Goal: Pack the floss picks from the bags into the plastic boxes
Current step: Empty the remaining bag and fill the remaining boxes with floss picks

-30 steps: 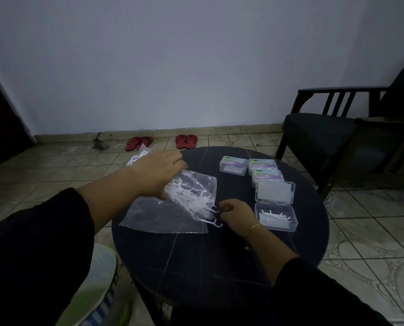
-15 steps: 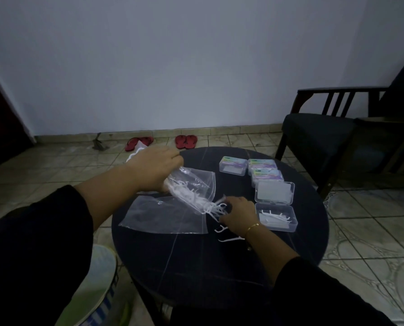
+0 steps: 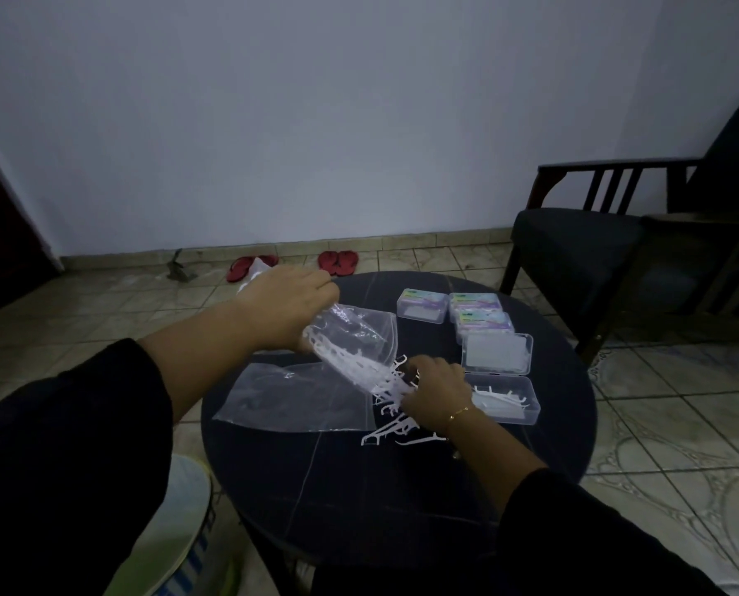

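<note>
head view: the left hand [image 3: 288, 305] grips the far end of a clear bag [image 3: 352, 337] and has tipped it further than half a second ago, so the mouth now points down to the right and white floss picks [image 3: 387, 400] are spilling out. a second ago nearly all were in the bag; now a loose heap lies on the round dark table [image 3: 299, 488], and more have landed near the wrist. the right hand [image 3: 434, 395] has moved in to the bag's mouth and rests over the heap with fingers curled down; whether it has any picks pinched, i cannot tell. so the emptying looks well under way, and the boxing of this batch is judged still to come.

just right of that hand sits the open box [image 3: 507, 400] with a few picks already in it, its lid [image 3: 496, 354] lying flat on the far side. three closed boxes [image 3: 473, 309] with coloured labels stand farther off. a second flat clear bag [image 3: 294, 397] lies left of the heap, partly under the tilted one, and could hide stray picks. a dark chair [image 3: 574, 247] stands far right, red sandals [image 3: 337, 262] on the tiled floor by the wall.
</note>
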